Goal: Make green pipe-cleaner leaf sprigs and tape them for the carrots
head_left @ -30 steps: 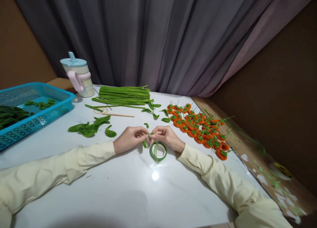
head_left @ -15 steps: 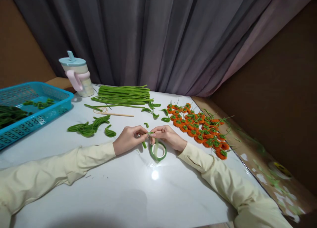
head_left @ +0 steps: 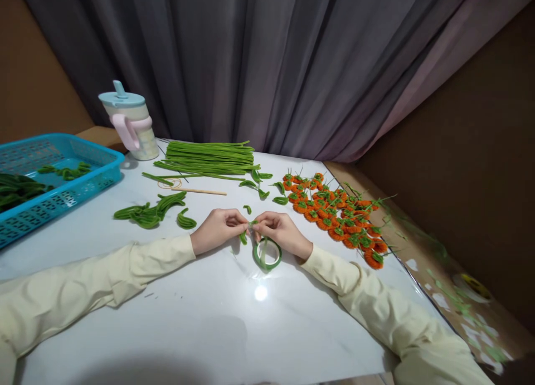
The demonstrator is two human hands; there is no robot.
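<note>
My left hand (head_left: 217, 229) and my right hand (head_left: 279, 232) meet at the middle of the white table (head_left: 209, 318), fingertips pinched together. Between them they hold a small green pipe-cleaner leaf piece (head_left: 246, 231). A strip of pale green tape runs from my right fingers down to a green tape roll (head_left: 266, 254) lying just below my right hand. Both sleeves are cream. How the tape sits on the piece is hidden by my fingers.
Several orange pipe-cleaner flowers (head_left: 334, 218) lie to the right. A bundle of straight green pipe cleaners (head_left: 209, 156) lies at the back, bent green leaves (head_left: 150, 212) and a wooden stick (head_left: 200, 192) nearer. A blue basket (head_left: 62, 190) sits left, a lidded cup (head_left: 129, 123) behind.
Both hands stay pinched on the green piece; only the fingers shift slightly. The view has tilted a little.
</note>
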